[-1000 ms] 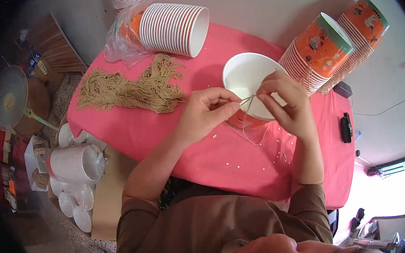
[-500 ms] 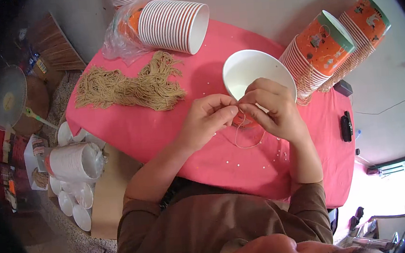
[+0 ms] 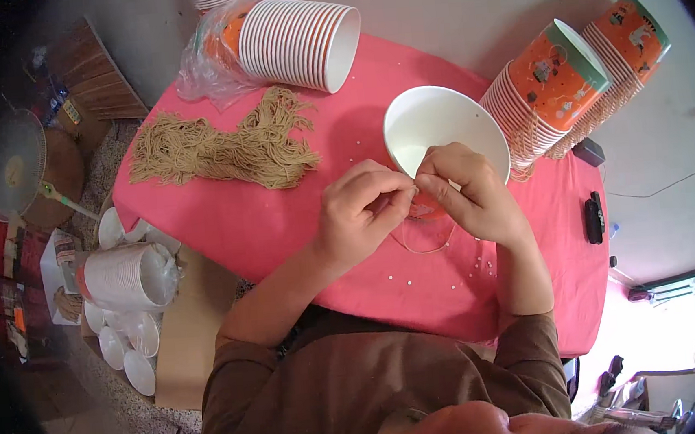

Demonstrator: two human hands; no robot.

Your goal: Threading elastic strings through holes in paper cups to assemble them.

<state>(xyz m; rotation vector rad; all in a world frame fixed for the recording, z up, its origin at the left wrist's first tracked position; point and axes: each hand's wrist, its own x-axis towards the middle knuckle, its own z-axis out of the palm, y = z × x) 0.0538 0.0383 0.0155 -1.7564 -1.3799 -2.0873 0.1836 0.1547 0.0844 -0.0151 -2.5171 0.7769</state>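
Both pinching narrow now: left hand (image 3: 366, 209) and right hand (image 3: 477, 199), fingertip to fingertip on one thin cord (image 3: 426, 251), presumably for fine control, its loop showing against the pink surface (image 3: 362, 293) before one mouth-up tub (image 3: 448, 119), apparently set close for handiness; further out, one cord bundle (image 3: 224, 152) lies leftward, likely for easy reach; two tub stacks (image 3: 545, 79) stand at right, and one part-bagged stack (image 3: 289, 46) rests on its side beyond.

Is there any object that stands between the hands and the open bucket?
Nothing visible does. The left hand and right hand meet at the near side of the open bucket, the thin cord looping below. The stacked buckets are off to the right.
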